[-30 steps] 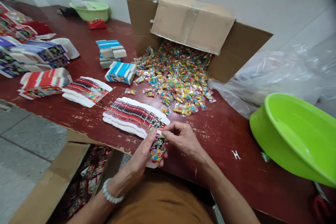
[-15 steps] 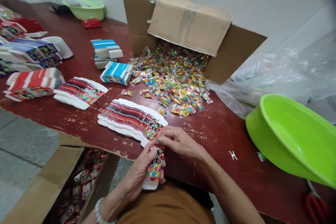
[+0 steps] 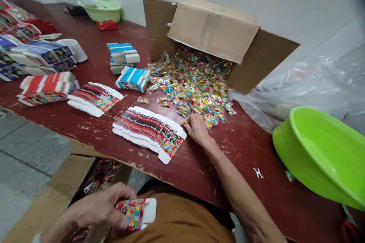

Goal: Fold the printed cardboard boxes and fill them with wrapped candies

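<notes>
My left hand [image 3: 110, 207] is closed round a small red printed candy box [image 3: 133, 213], held low in front of my body. The box lies tilted on its side, its white end flap [image 3: 149, 210] standing open toward the right. My right hand [image 3: 197, 129] reaches over the table to the near edge of the candy pile [image 3: 196, 79]. Its fingers pinch a small clear candy packet [image 3: 185, 122], mostly covered by the fingertips. Just left of that hand, a fanned row of flat red cartons [image 3: 148, 131] lies on the table.
A cardboard box [image 3: 213, 30] on its side spills candy packets. Blue boxes [image 3: 132, 79], red boxes [image 3: 47, 88] and more flat cartons [image 3: 95, 98] stand left. A green basin [image 3: 322, 155] and scissors [image 3: 348, 229] are right. Below the table edge sits an open carton [image 3: 54, 193] of filled boxes.
My right hand has left the candy box and moved up to the candy packets. My left hand has lowered leftward with the box, turning it so its open flap faces right.
</notes>
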Motion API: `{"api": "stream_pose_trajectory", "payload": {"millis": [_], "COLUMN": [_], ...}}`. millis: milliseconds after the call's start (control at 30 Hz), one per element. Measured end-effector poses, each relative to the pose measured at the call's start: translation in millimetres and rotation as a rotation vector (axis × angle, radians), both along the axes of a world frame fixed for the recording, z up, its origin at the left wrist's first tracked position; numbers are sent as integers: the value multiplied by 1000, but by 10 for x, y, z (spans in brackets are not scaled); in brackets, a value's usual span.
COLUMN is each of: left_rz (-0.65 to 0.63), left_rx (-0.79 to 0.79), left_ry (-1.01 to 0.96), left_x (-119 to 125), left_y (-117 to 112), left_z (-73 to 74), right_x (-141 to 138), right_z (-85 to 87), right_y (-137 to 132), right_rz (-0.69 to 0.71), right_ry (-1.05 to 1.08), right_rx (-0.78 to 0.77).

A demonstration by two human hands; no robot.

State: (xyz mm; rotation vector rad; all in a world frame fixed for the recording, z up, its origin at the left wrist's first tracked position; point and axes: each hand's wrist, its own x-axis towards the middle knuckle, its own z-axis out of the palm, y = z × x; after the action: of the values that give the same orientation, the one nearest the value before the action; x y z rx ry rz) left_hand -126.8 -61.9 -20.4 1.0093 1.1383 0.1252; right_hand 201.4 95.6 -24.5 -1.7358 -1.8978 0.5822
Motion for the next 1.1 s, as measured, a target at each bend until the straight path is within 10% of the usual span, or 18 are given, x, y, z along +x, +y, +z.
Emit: {"api": "stream_pose_trajectory", "payload": {"millis": [100,333,667,867,1100], "left_rz": [-54,284,203,243,483], "left_rx": [-18,190,286,306,148], "left_ry": [-43,-261,-275,-255,-455], "left_x": [27,634,1075,1167,1240], "left_y": [45,277,289,300,296], "left_z": [4,326,395,315,364], "right_x": [76,-153,-236,-218,-243], "right_z": [11,436,633,706,567], "right_y": [-95,-711,-935,-995,-973], "right_rz": [-13,299,414,538,106], "right_ry": [99,712,404,455,906], "right_rx": [10,-183,60,-78,-131]}}
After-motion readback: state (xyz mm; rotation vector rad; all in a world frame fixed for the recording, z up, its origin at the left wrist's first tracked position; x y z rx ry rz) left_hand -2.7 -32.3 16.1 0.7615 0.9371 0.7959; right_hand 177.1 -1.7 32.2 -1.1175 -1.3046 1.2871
